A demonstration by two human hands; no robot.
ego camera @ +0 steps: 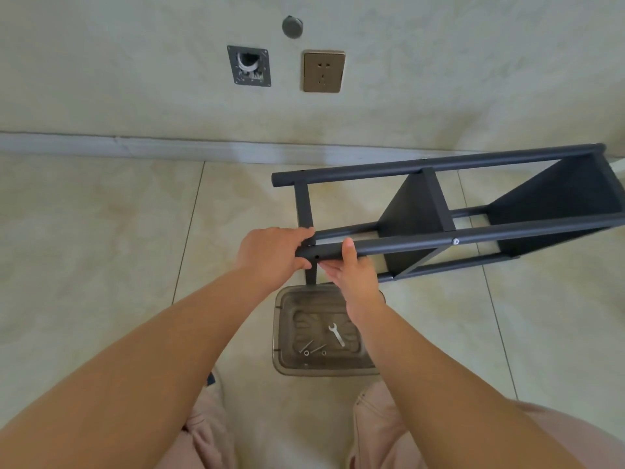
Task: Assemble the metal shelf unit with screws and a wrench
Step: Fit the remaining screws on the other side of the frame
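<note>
We are over a pale tiled floor (101, 252) that meets a cream wall (135, 79), where a brass-coloured socket (323, 71) sits just right of an open metal wall box (249, 66) and below a round grey cap (292, 27). The dark metal shelf unit (439, 211) lies on its side on the floor, running from our hands away to the right, with two flat panels set between its round tubes and a silver screw (456, 242) in the near tube. Our left hand (270, 257) grips the end of that near tube, fingers curled over it beside an empty screw hole. Our right hand (351, 269) holds the same tube just right of the hole, thumb up over the tube and fingers beneath. Below the shelf unit's near end sits a clear plastic tray (280, 333) holding a small wrench (337, 334) and two loose screws (313, 349) left of it.
</note>
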